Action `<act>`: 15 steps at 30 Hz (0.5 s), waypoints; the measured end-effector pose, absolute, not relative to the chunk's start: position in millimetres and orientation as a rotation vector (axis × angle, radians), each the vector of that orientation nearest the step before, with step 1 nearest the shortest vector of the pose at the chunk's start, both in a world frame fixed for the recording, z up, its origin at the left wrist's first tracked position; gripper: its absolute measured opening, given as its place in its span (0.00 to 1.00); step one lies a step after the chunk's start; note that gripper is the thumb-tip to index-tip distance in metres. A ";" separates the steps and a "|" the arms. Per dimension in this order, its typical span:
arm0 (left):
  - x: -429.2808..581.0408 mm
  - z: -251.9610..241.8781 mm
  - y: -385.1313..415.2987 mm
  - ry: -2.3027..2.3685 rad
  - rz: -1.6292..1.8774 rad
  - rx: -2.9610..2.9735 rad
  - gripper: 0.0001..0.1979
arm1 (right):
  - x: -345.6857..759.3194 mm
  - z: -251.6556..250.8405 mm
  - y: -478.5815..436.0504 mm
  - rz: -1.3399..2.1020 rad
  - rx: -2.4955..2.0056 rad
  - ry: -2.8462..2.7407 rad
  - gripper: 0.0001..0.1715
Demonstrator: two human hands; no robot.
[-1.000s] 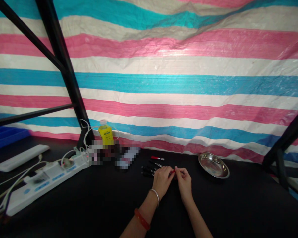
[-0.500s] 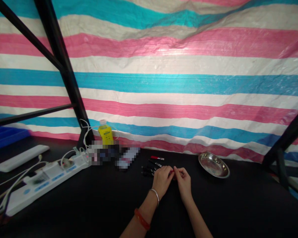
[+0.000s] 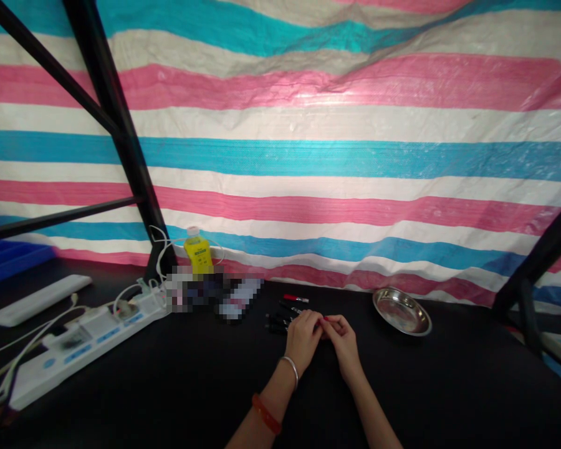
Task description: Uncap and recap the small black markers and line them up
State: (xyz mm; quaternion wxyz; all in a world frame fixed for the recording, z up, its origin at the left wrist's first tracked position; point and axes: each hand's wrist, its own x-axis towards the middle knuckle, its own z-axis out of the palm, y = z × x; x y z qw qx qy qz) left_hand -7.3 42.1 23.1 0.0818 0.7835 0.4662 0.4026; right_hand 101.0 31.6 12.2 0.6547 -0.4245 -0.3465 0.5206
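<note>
My left hand (image 3: pixel 303 337), with a silver bangle and an orange-red band on its arm, is closed in a pinch. Its fingertips meet those of my right hand (image 3: pixel 343 340), which is pinched closed too. Between them shows a bit of a small red object (image 3: pixel 322 320); the fingers hide most of it, so its kind cannot be told. Just behind the left hand lie several slim black pieces (image 3: pixel 277 324) with silvery parts, partly covered by that hand. A slim red piece (image 3: pixel 295 299) with a silvery end, like a pen, lies farther back.
A round steel dish (image 3: pixel 402 312) stands to the right. On the left are a white power strip (image 3: pixel 93 346) with plugs and cables, a yellow bottle (image 3: pixel 199 252), a blue tray (image 3: pixel 16 259) and blurred-out items. Black metal posts (image 3: pixel 138 181) and a striped sheet (image 3: pixel 308 156) bound the table.
Both hands have shifted very slightly left and stay fingertip to fingertip. Less of the red object shows between the fingers now. Things on the table lie as before.
</note>
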 end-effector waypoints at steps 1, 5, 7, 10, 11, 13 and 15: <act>-7.3 23.0 42.3 1.393 1.201 2.345 0.06 | 101.5 10.7 32.3 1.184 -0.962 -0.785 0.23; -7.0 21.5 42.5 1.406 1.194 2.354 0.05 | 103.2 4.2 35.3 1.206 -0.939 -0.765 0.21; -6.8 20.5 42.5 1.399 1.194 2.354 0.05 | 103.5 2.6 36.3 1.237 -0.919 -0.730 0.20; -6.5 20.1 42.6 1.392 1.184 2.347 0.06 | 103.2 3.3 36.2 1.293 -0.890 -0.665 0.20; -6.4 20.2 42.7 1.393 1.176 2.346 0.06 | 103.1 4.1 36.0 1.306 -0.884 -0.649 0.20; -6.2 20.6 43.0 1.399 1.154 2.348 0.05 | 103.0 5.7 35.4 1.318 -0.876 -0.631 0.19; -6.1 20.7 43.3 1.400 1.132 2.358 0.05 | 103.3 6.6 35.2 1.318 -0.877 -0.621 0.19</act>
